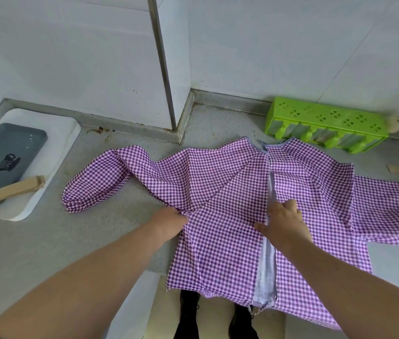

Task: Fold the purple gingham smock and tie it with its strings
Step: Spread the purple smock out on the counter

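Both forearms reach in from the bottom of the view, and the purple gingham smock (230,192) lies spread out back-up on the grey counter (95,241), its hem spilling over the near edge. Left hand (169,222) sits at the garment's left side seam, under the arm, fingers tucked into a gather of cloth, so that looks like a pinch. Right hand (284,222) lies on the back opening (270,192), thumb splayed, fingers loosely bent on the fabric; whether it actually grips anything I cannot tell. Nothing is folded yet. Left sleeve (93,184) trails out towards the white tray (66,133), right sleeve (389,209) flops away on the far side.

This cloth reads as thin, light and floppy: it will crease readily and slide on the smooth counter. Best taken by seams and cuffs, I'd say. No strings clearly show, bar a scrap at the hem.
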Tool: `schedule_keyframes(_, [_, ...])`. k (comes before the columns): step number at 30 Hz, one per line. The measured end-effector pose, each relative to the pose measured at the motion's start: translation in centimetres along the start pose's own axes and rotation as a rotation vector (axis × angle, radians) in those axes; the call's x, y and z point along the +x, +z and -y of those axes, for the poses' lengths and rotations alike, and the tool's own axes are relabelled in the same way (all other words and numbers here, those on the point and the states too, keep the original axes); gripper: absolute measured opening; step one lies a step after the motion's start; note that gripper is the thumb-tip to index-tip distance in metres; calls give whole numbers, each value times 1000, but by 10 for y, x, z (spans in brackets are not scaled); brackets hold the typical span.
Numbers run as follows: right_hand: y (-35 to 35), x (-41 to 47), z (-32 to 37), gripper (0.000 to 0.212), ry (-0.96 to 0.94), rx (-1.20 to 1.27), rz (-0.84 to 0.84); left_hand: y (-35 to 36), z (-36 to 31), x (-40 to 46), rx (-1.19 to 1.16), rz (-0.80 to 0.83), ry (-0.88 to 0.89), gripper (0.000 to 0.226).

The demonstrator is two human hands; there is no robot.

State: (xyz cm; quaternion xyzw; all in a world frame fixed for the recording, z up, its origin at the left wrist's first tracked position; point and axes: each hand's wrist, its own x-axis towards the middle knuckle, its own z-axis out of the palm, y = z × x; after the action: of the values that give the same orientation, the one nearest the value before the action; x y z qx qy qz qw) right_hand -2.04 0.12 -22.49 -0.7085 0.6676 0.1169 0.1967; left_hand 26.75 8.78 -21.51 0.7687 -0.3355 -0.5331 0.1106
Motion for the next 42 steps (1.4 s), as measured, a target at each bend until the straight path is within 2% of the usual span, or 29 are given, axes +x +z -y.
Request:
schedule_keyframes(2, [-2,2,3,46,16,22,166,0,-1,-5,-43,-14,-6,30])
schedule_keyframes(3, [-2,2,5,40,4,1,232,2,-2,-7,-71,-12,-11,37])
schedule_keyframes(5, [-1,4,4,38,-1,-4,245,4,-1,-8,-92,6,-46,49])
schedule_keyframes(8, [-1,11,-4,34,37,119,187,5,4,-8,-29,70,-105,64])
schedule_keyframes(11, [-1,15,-6,27,101,255,168,5,5,-9,46,117,-97,57])
schedule_keyframes(14, [1,15,-12,22,70,328,180,3,7,-7,30,112,-121,53])
schedule_keyframes(19, [-1,12,-24,29,42,489,238,2,7,-3,-164,108,-195,59])
schedule_keyframes(23, [-5,7,-19,22,-7,423,309,7,9,0,-233,55,-209,48])
schedule_keyframes(26, [-6,5,-17,17,20,404,260,8,11,-2,-173,67,-217,43])
schedule_keyframes(29, [-6,4,-18,9,-3,331,225,6,11,0,61,102,-152,37])
schedule_keyframes(31, [-5,1,-18,16,11,302,217,1,9,3,164,38,-81,24])
schedule_keyframes(33, [-6,-3,-13,29,10,271,178,-9,6,4,246,-147,-7,31])
schedule_keyframes(34, [-6,-5,-11,39,-12,243,130,-16,4,2,387,-283,63,31])
schedule_keyframes(36, [-6,-10,-3,67,-151,33,44,-32,5,4,725,-544,319,27])
schedule_keyframes(37, [-8,-13,2,75,-237,-106,16,-38,6,5,845,-611,447,24])
schedule_keyframes(39, [-8,-13,14,69,-344,-258,42,-53,3,10,967,-595,522,34])
schedule_keyframes(42, [-8,-10,33,40,-250,-206,77,-73,-5,19,929,-579,361,54])
